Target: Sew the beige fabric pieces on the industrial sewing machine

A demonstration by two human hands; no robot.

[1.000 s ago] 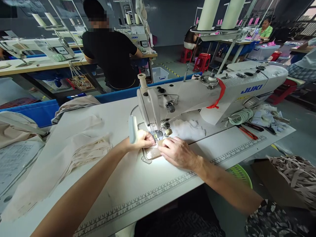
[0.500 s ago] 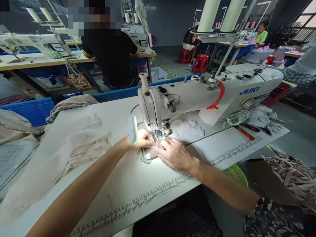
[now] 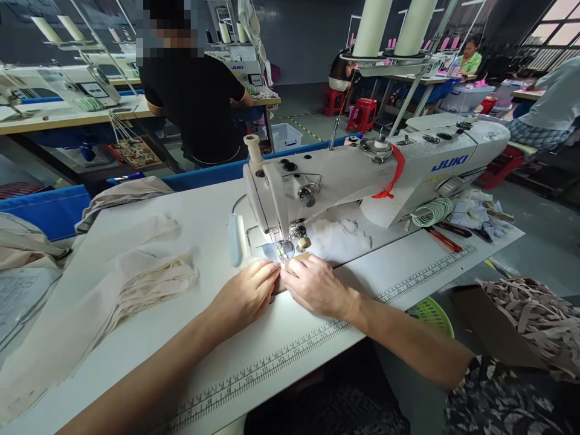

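Bright central glare, dim background, stretched edges

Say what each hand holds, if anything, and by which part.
Right hand: fingers on a tan piece, at its near edge; pinch or press unclear. Left hand: can't tell; fingertips hide any hold.

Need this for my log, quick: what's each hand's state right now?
Left hand: curled; whether it holds anything cannot be told.
Right hand: curled over a tan piece; pinching or only pressing cannot be told.

a sewing workshop: a sewing machine [image 3: 335, 175] on a ruler-marked table [image 3: 281, 320], stacked fabric pieces [image 3: 154, 284], thread cones [image 3: 374, 27], and people [image 3: 193, 103] seated at other stations.
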